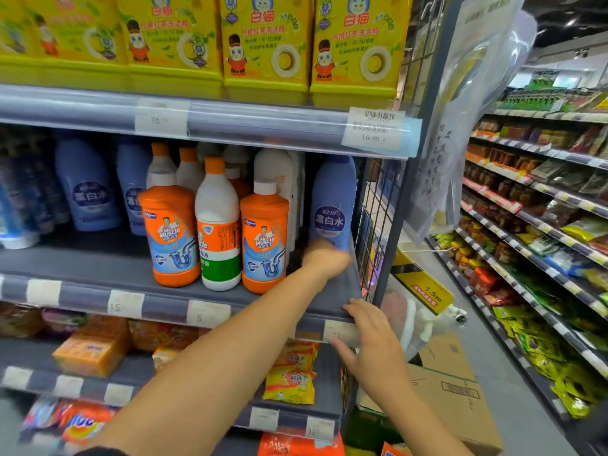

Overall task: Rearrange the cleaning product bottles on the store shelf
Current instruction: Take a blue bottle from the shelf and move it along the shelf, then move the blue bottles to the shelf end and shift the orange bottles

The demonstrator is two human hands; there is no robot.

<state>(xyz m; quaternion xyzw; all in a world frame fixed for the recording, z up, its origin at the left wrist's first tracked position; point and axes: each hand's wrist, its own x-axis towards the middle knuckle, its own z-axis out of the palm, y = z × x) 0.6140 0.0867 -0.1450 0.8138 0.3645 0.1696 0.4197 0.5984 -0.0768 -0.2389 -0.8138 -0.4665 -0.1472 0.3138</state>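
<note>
Now my left hand (324,258) is touching one blue plastic bottle (333,199) mid-frame, fingers hidden; my right hand (370,339) is resting open-fingered below two orange plastic bottles (172,232).

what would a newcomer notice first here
Bright yellow dish soap packs lining the top shelf grab the eye first. On the middle shelf, two orange Mr Muscle bottles flank a white bottle. The left hand is at the base of a blue bottle at that shelf's right end; the right hand rests on its front edge.
</note>
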